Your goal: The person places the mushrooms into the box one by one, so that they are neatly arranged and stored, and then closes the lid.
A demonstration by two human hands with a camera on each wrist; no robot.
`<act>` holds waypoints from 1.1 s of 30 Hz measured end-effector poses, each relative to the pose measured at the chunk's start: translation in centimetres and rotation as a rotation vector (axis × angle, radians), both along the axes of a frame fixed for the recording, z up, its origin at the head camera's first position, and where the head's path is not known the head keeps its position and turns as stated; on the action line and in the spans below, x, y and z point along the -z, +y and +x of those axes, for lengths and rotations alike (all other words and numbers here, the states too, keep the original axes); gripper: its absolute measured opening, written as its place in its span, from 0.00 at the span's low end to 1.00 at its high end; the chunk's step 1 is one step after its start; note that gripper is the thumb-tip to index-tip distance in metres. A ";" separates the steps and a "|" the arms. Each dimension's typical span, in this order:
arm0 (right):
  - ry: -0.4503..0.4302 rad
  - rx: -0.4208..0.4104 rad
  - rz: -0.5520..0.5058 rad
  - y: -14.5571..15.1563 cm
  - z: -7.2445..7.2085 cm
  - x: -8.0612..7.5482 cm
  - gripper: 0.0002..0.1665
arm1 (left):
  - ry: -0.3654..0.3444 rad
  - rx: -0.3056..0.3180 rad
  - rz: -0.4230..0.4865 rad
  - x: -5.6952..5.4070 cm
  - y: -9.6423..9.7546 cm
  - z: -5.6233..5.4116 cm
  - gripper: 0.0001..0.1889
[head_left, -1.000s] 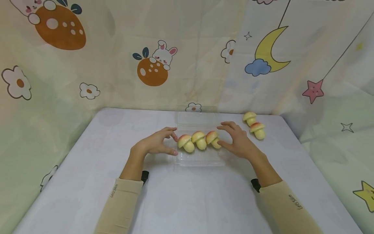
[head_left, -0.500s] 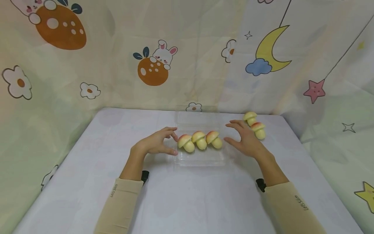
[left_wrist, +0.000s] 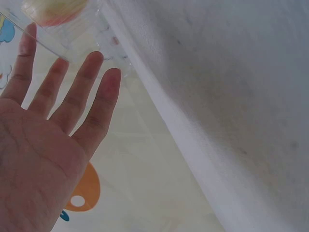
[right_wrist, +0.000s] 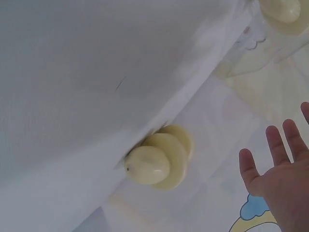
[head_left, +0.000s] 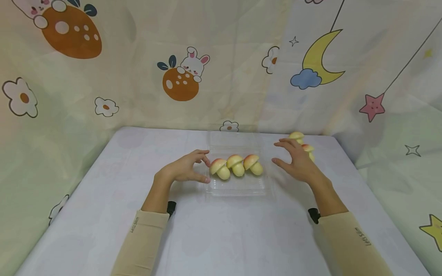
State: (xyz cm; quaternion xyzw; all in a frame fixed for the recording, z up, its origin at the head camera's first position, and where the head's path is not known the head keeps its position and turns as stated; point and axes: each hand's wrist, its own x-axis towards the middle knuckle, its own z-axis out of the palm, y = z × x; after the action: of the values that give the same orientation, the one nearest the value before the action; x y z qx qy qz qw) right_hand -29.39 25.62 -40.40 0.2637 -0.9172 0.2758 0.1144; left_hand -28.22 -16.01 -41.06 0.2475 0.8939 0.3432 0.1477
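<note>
Three yellow toy mushrooms with reddish caps, a left one [head_left: 221, 170], a middle one [head_left: 236, 166] and a right one [head_left: 254, 167], lie in a row inside a clear plastic box [head_left: 238, 188]. At the box's left edge is my left hand [head_left: 183, 168], fingers spread and tips close to or touching the wall; in the left wrist view its fingers look nearly straight. My right hand [head_left: 300, 163], holding nothing, hovers right of the box. It partly covers two more mushrooms, a rear one [head_left: 297, 135] and a front one [head_left: 308, 147]; both overlap in the right wrist view.
The white-covered table [head_left: 200, 237] runs up to a patterned cloth backdrop [head_left: 138, 76]. Behind the mushrooms, the box's clear lid [head_left: 233, 140] lies folded back towards the backdrop. A black wrist strap [head_left: 314, 215] shows at my right sleeve.
My right hand has moved right, away from the rightmost mushroom in the box, towards the two mushrooms outside it. My left hand and the box have stayed in place.
</note>
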 end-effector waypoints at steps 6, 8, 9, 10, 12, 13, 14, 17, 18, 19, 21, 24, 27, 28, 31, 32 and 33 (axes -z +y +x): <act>-0.025 0.030 0.017 0.8 -0.2 -0.5 0.30 | -0.008 -0.006 0.013 0.1 -0.1 0.0 0.27; -0.024 0.037 0.032 1.1 -0.3 -0.7 0.31 | -0.011 -0.008 0.011 0.1 -0.1 0.1 0.27; -0.024 0.042 0.038 1.2 -0.4 -0.7 0.31 | -0.008 -0.005 0.011 0.1 -0.1 0.1 0.27; -0.023 0.048 0.045 1.3 -0.4 -0.7 0.31 | -0.008 -0.006 0.011 0.1 -0.1 0.1 0.27; -0.029 0.058 0.052 1.6 -0.4 -0.6 0.30 | -0.005 -0.007 0.010 0.0 -0.1 0.1 0.27; -0.033 0.063 0.056 1.7 -0.4 -0.5 0.30 | 0.000 -0.004 0.011 0.0 -0.1 0.1 0.27; -0.037 0.067 0.057 1.9 -0.4 -0.5 0.30 | 0.005 -0.001 0.013 0.0 -0.1 0.1 0.27; -0.047 0.074 0.058 2.3 -0.4 -0.1 0.30 | 0.010 0.000 0.014 0.1 -0.1 0.0 0.27; -0.040 0.074 0.060 2.5 -0.4 0.1 0.30 | 0.010 0.001 0.017 0.1 -0.2 0.0 0.27; -0.034 0.077 0.060 2.7 -0.4 0.2 0.30 | 0.012 0.003 0.017 0.1 -0.2 0.0 0.27; -0.026 0.088 0.059 3.1 -0.4 0.6 0.31 | 0.008 0.003 0.018 0.1 -0.2 0.0 0.27; -0.033 0.113 0.054 3.8 -0.2 1.0 0.32 | 0.009 0.012 0.017 0.2 -0.1 -0.1 0.26; -0.050 0.132 0.040 4.2 -0.1 1.3 0.33 | 0.010 0.016 0.010 0.3 -0.1 -0.2 0.27; -0.050 0.137 0.037 4.4 -0.1 1.4 0.34 | 0.008 0.015 0.009 0.2 -0.1 -0.2 0.27; -0.042 0.140 0.038 4.6 -0.3 1.5 0.34 | 0.002 0.007 0.012 0.1 -0.2 -0.1 0.27; -0.041 0.142 0.043 4.7 -0.5 1.5 0.34 | -0.002 0.004 0.014 0.1 -0.2 -0.1 0.27; -0.044 0.146 0.047 4.8 -0.6 1.5 0.34 | -0.006 0.003 0.018 0.1 -0.2 0.0 0.27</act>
State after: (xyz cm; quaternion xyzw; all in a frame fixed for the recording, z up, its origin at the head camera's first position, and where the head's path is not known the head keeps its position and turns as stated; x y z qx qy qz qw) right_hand -29.95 30.43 -41.93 0.1926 -0.9425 0.2509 0.1078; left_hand -28.23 -16.19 -41.13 0.2493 0.8899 0.3518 0.1487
